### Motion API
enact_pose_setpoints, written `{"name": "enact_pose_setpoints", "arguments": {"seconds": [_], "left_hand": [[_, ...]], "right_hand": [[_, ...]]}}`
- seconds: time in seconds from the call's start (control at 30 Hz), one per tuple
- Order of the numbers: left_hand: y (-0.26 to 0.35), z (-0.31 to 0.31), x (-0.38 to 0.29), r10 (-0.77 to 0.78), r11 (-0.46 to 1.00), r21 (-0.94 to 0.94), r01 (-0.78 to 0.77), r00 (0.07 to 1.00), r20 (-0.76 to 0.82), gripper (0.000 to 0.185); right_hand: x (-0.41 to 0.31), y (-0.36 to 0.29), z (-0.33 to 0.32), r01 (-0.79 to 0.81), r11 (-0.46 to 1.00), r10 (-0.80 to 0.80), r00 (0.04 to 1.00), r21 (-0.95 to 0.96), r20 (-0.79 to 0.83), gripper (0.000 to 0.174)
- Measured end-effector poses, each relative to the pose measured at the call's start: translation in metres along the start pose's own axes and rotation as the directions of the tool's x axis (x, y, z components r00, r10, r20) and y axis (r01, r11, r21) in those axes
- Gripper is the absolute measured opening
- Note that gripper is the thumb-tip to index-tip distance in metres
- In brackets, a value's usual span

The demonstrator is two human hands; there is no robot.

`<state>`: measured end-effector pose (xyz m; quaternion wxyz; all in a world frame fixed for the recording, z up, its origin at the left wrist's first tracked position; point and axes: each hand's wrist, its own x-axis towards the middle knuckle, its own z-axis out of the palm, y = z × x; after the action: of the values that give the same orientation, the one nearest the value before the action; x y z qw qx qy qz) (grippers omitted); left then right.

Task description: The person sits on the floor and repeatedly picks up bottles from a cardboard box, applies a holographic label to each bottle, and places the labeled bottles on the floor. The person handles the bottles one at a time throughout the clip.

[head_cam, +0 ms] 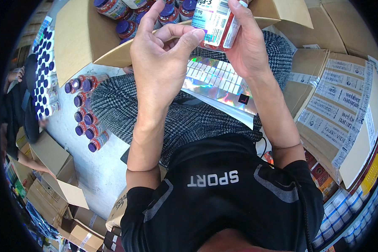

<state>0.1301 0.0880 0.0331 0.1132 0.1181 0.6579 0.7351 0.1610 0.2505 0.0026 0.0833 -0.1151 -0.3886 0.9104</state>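
Note:
My right hand (247,47) grips a clear plastic supplement bottle (214,28) filled with reddish softgels and wrapped in a printed label. The bottle's top is cut off by the upper edge of the view. My left hand (163,53) has its thumb and forefinger pinched together against the lower label; whether something small is between them cannot be made out. A shiny patch shows on the label beside the thumb. Across my lap lies a holographic sticker sheet (214,75) with rows of small stickers, over a white sheet (239,118).
An open cardboard box (74,41) before me holds several purple-lidded bottles (168,12). Similar bottles (93,130) stand on the floor at left, near rows of white bottles (52,97). Another person (22,104) reaches toward a carton (55,157). Taped cartons (334,104) stand at right.

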Motion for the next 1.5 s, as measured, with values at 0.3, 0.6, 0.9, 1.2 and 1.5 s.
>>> {"name": "enact_pose_setpoints", "arguments": {"seconds": [0.3, 0.6, 0.9, 1.2, 1.5], "left_hand": [[-0.006, -0.009, 0.002, 0.103, 0.964, 0.251, -0.085, 0.993, -0.06, 0.083], [0.008, -0.06, 0.024, 0.168, 0.965, 0.187, -0.186, 0.98, 0.106, 0.082], [0.043, -0.131, -0.035, 0.134, 0.919, 0.324, -0.224, 0.952, 0.277, 0.099], [0.037, -0.335, -0.056, 0.809, 0.042, 0.921, 0.388, 0.527, -0.259, 0.094], [-0.113, -0.459, -0.039, 0.204, 0.155, 0.77, 0.619, 0.743, -0.638, 0.106]], "right_hand": [[-0.002, -0.002, -0.003, -0.095, 0.996, 0.095, 0.994, 0.0, 0.05, 0.039], [-0.024, -0.003, 0.018, -0.056, 0.827, 0.286, 0.899, -0.56, 0.332, 0.105], [-0.055, 0.023, 0.062, 0.069, 0.706, 0.39, 0.793, -0.705, 0.468, 0.137], [0.022, -0.038, 0.009, 0.426, 0.352, -0.326, 0.891, -0.834, 0.317, 0.066], [0.114, -0.073, -0.103, 0.064, -0.75, -0.344, 0.813, -0.659, 0.47, 0.072]]}}
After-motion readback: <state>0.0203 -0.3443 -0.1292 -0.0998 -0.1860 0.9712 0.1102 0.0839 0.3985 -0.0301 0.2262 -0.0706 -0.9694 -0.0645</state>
